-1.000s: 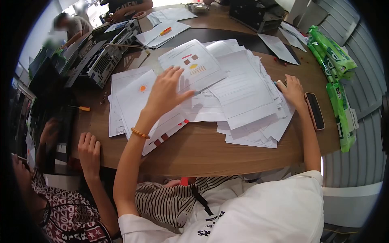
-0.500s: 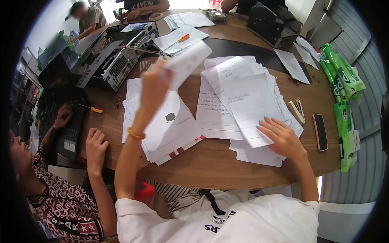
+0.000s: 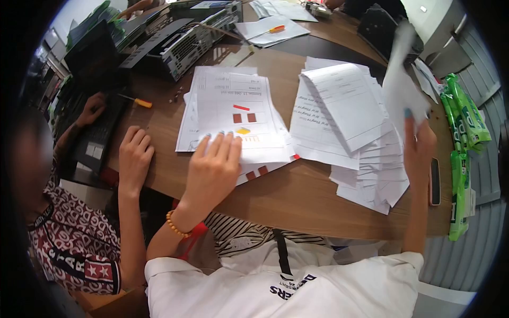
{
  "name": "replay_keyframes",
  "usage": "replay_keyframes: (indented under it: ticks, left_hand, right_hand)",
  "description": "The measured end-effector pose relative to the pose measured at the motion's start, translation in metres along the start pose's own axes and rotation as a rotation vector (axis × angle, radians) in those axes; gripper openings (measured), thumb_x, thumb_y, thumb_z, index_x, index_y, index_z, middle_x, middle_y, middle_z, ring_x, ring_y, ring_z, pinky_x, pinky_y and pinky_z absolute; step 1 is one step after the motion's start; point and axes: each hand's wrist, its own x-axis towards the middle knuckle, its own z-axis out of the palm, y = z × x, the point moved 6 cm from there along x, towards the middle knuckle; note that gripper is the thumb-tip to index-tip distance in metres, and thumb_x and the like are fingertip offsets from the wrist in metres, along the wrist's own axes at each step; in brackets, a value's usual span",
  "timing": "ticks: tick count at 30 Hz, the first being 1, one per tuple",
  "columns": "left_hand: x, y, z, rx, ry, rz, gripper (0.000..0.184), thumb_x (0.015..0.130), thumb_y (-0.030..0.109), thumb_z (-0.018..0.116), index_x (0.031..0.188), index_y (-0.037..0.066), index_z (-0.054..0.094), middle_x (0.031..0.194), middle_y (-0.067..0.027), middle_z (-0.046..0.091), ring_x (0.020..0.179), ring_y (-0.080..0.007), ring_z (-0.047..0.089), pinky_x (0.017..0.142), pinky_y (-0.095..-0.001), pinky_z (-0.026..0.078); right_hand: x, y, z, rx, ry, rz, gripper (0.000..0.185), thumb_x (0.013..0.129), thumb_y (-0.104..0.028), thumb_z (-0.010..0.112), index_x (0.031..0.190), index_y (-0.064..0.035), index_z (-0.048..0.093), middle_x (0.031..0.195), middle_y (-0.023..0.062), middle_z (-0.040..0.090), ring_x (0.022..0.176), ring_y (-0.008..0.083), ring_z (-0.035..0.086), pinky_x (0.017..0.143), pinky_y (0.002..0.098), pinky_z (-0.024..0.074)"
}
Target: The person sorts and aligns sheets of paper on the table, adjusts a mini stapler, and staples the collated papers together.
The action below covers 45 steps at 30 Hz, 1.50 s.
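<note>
Gripping a white sheet of paper (image 3: 404, 79) between thumb and fingers, the right hand (image 3: 420, 142) holds it up above the far right of the bench (image 3: 286, 204); the sheet is blurred, and whether it is one leaf or several I cannot tell. The left hand (image 3: 217, 161) is released, its fingers straight and close together, lying over the near edge of a printed worksheet (image 3: 230, 98). That worksheet tops the left-hand pile and bears a red bar, two brown squares and a yellow shape, its lettering upside down from the wearer's side. Beneath it, near the front, juts another sheet with brown squares (image 3: 257, 174) and a red corner.

Just to the right, between the two hands, lies a second pile: a curled top page (image 3: 347, 100), a text page (image 3: 321, 130) partly under it, and fanned-out papers (image 3: 379, 185) toward the wearer. A smartphone (image 3: 435, 183) rests beside the right forearm, with green packs (image 3: 458, 193) farther right.

On the left, a co-worker's hand (image 3: 136, 153) rests at the bench edge and the other is at a laptop (image 3: 95, 146). An orange-handled screwdriver (image 3: 142, 103) lies beside the laptop; beyond stands a desktop computer case (image 3: 185, 50).
</note>
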Motion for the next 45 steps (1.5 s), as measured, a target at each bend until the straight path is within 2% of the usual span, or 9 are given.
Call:
replay_keyframes:
  ticks: [1, 5, 16, 29, 33, 36, 40, 43, 45]
  left_hand:
    - [-0.005, 0.003, 0.008, -0.06, -0.062, -0.017, 0.038, 0.066, 0.008, 0.057, 0.103, -0.001, 0.052, 0.104, -0.0145, 0.056, 0.098, -0.0257, 0.053, 0.088, -0.0377, 0.039]
    - [-0.012, 0.016, 0.013, -0.032, -0.049, -0.055, 0.037, 0.068, 0.01, 0.056, 0.103, -0.001, 0.052, 0.106, -0.0152, 0.054, 0.098, -0.025, 0.052, 0.086, -0.0371, 0.039]
    - [-0.018, 0.018, 0.013, -0.12, 0.008, -0.077, 0.046, 0.072, 0.03, 0.062, 0.104, -0.001, 0.051, 0.107, -0.0156, 0.053, 0.1, -0.0257, 0.05, 0.085, -0.0371, 0.038]
    - [-0.017, 0.012, 0.011, -0.153, 0.057, -0.04, 0.031, 0.074, 0.015, 0.06, 0.099, -0.002, 0.054, 0.097, -0.0172, 0.058, 0.09, -0.0276, 0.058, 0.075, -0.0344, 0.046]
    - [-0.011, 0.008, 0.006, -0.227, 0.051, -0.13, 0.022, 0.079, 0.01, 0.053, 0.098, -0.001, 0.056, 0.096, -0.0176, 0.059, 0.085, -0.0286, 0.059, 0.069, -0.034, 0.048]
    - [-0.009, -0.001, 0.002, -0.407, -0.033, -0.255, 0.022, 0.082, 0.011, 0.047, 0.099, 0.0, 0.057, 0.097, -0.0164, 0.059, 0.085, -0.0295, 0.059, 0.069, -0.0329, 0.048]
    - [-0.01, -0.007, -0.001, -0.462, -0.036, -0.218, 0.022, 0.083, 0.011, 0.047, 0.097, 0.0, 0.058, 0.088, -0.0171, 0.06, 0.079, -0.0245, 0.061, 0.065, -0.0304, 0.048]
    - [-0.015, -0.021, 0.001, -0.629, -0.126, -0.388, 0.021, 0.085, 0.013, 0.046, 0.091, -0.002, 0.059, 0.08, -0.0123, 0.062, 0.07, -0.0158, 0.06, 0.062, -0.0261, 0.047]
    - [-0.036, -0.052, 0.012, -0.557, -0.148, -0.809, 0.023, 0.087, 0.015, 0.045, 0.091, -0.003, 0.058, 0.071, -0.0112, 0.061, 0.067, -0.0144, 0.061, 0.058, -0.0243, 0.045]
  right_hand:
    - [0.004, -0.023, 0.012, -0.049, 0.01, -0.232, 0.023, 0.081, -0.002, 0.049, 0.103, 0.0035, 0.051, 0.095, 0.0192, 0.058, 0.077, 0.0261, 0.06, 0.065, 0.0303, 0.0469]
    - [0.0, -0.105, 0.075, 0.081, -0.141, -0.644, 0.039, 0.069, 0.006, 0.05, 0.108, 0.0007, 0.047, 0.101, 0.0175, 0.057, 0.087, 0.0287, 0.059, 0.069, 0.0339, 0.0507]
    - [0.006, -0.107, 0.096, 0.144, -0.182, -0.614, 0.04, 0.071, 0.006, 0.05, 0.109, -0.0063, 0.048, 0.102, 0.0148, 0.058, 0.081, 0.0284, 0.06, 0.062, 0.0338, 0.0514]
    - [0.037, -0.083, 0.042, 0.127, 0.03, -0.494, 0.033, 0.082, 0.0, 0.045, 0.113, -0.0114, 0.048, 0.07, 0.0168, 0.056, 0.059, 0.0296, 0.053, 0.055, 0.0358, 0.0402]
    - [0.041, -0.072, 0.034, 0.089, 0.069, -0.465, 0.03, 0.083, -0.003, 0.045, 0.112, -0.0112, 0.049, 0.067, 0.0151, 0.055, 0.056, 0.0267, 0.051, 0.055, 0.0341, 0.0405]
    - [0.044, -0.064, 0.031, 0.123, 0.12, -0.506, 0.028, 0.087, -0.012, 0.045, 0.113, -0.003, 0.049, 0.058, 0.013, 0.05, 0.046, 0.0175, 0.044, 0.047, 0.0294, 0.0368]
    - [0.052, -0.045, 0.03, 0.082, 0.083, -0.332, 0.027, 0.087, -0.016, 0.046, 0.111, -0.0026, 0.051, 0.058, 0.0126, 0.05, 0.046, 0.0149, 0.042, 0.048, 0.028, 0.0367]
    - [0.056, -0.036, 0.025, 0.116, 0.108, -0.286, 0.027, 0.088, -0.019, 0.046, 0.109, -0.0026, 0.053, 0.056, 0.0091, 0.049, 0.047, 0.0101, 0.039, 0.046, 0.0253, 0.0338]
    - [0.057, -0.032, 0.02, 0.135, 0.12, -0.256, 0.028, 0.088, -0.021, 0.046, 0.108, -0.0027, 0.053, 0.054, 0.0061, 0.047, 0.047, 0.0072, 0.036, 0.045, 0.0236, 0.0315]
